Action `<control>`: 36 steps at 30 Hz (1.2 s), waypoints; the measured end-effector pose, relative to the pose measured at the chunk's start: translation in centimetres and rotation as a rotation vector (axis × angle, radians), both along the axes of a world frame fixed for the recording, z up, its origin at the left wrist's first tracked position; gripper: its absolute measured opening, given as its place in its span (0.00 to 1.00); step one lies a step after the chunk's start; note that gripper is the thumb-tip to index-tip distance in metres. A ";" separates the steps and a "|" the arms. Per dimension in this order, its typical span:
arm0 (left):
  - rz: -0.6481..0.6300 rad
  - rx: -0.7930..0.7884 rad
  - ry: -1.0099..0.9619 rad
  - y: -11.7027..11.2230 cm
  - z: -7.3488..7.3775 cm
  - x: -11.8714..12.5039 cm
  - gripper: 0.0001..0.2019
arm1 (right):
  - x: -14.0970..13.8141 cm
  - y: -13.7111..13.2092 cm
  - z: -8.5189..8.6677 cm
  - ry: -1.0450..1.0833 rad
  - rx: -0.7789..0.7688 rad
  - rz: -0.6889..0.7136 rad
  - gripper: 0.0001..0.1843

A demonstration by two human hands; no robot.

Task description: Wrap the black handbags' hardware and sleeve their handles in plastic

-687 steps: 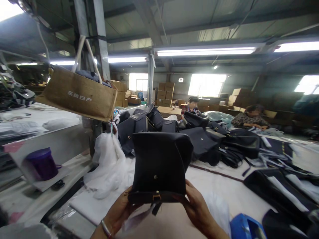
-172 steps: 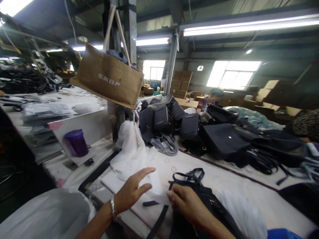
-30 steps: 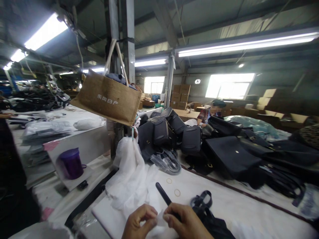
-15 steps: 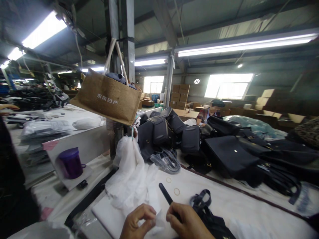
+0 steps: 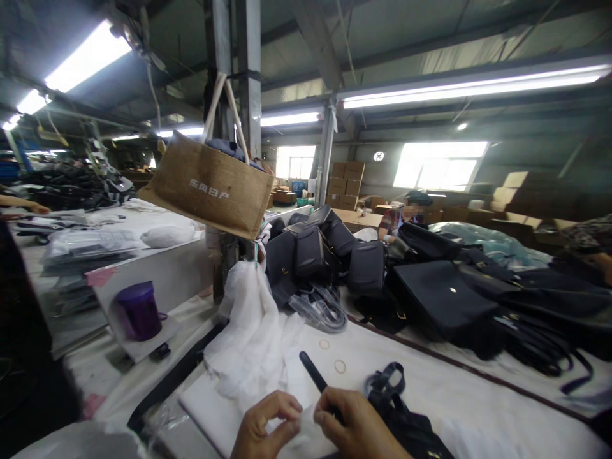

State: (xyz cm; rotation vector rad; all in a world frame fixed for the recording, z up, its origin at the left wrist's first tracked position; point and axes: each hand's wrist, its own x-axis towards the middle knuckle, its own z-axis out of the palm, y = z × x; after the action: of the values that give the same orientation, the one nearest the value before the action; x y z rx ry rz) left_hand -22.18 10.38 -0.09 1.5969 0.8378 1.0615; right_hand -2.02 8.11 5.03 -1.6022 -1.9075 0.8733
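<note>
A narrow flat black strap (image 5: 313, 377) juts up-left, pinched by the right hand (image 5: 356, 426); the left hand (image 5: 264, 428) pinches thin white tissue (image 5: 303, 422); open white tabletop (image 5: 430, 384) beyond.

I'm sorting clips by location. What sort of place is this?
Probably a bag factory floor: black bags pile up on the long worktable, cardboard boxes are stacked at the back, and the right hand grips a black strap, the left hand pinches white paper.

"东风日产" on hanging jute bag (image 5: 210, 186)
</note>
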 end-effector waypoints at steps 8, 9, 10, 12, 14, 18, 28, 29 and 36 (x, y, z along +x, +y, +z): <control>0.009 -0.248 -0.186 0.7 -1.8 -0.1 0.15 | 0.8 -0.1 0.0 -0.082 0.031 0.119 0.10; 0.017 -0.270 -0.195 0.8 -2.2 -0.1 0.16 | 1.0 -0.2 0.3 -0.079 0.047 0.133 0.14; 0.023 -0.294 -0.204 1.0 -2.6 -0.2 0.17 | 1.3 -0.3 0.6 -0.083 0.061 0.129 0.17; 0.030 -0.347 -0.211 1.1 -2.8 -0.3 0.19 | 1.9 -0.5 1.3 -0.102 0.065 0.111 0.22; 0.045 -0.384 -0.198 1.1 -2.4 -0.5 0.20 | 2.6 -0.8 1.9 -0.126 0.046 0.122 0.20; 0.073 -0.376 -0.151 0.9 -1.0 -1.0 0.21 | 3.3 -1.3 2.2 -0.168 0.035 0.188 0.15; 0.070 -0.354 -0.133 1.2 -1.3 -1.6 0.19 | 2.9 -1.6 2.0 -0.250 0.081 0.137 0.12; 0.070 -0.351 -0.128 1.2 -1.4 -1.7 0.19 | 3.0 -1.6 2.0 -0.256 0.080 0.133 0.12; 0.076 -0.317 -0.091 1.2 -1.5 -2.1 0.16 | 3.0 -1.8 1.8 -0.305 0.083 0.128 0.11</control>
State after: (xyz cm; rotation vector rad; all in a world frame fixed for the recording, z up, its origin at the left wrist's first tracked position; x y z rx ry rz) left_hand -24.27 11.57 -1.64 1.2518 0.9588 0.9909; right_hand 1.01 6.34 6.85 -1.6542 -2.2449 0.6158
